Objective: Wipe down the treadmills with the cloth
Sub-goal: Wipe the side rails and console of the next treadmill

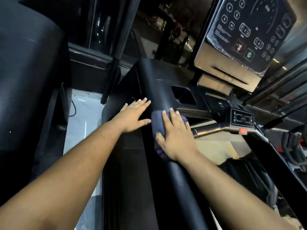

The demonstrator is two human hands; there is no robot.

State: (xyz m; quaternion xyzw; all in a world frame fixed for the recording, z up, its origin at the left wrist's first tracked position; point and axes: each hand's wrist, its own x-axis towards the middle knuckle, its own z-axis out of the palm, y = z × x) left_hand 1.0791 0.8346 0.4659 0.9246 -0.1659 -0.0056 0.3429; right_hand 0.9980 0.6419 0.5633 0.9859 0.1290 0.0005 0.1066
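A dark purple-grey cloth [158,123] lies on the treadmill's thick black left handrail [156,83], which runs from the console toward me. My right hand [176,135] presses flat on the cloth with its fingers spread and straight. To the left of the rail, my left hand [134,114] is held open with its fingers extended, and its fingertips reach the rail's side. The treadmill's console panel [245,37] with buttons stands at the upper right.
A small control pad [242,119] and a red stop button [242,131] sit on the crossbar to the right. A square cup recess [183,95] is in the console deck. Another black treadmill body [29,80] stands at the left, with a strip of pale floor [83,117] between.
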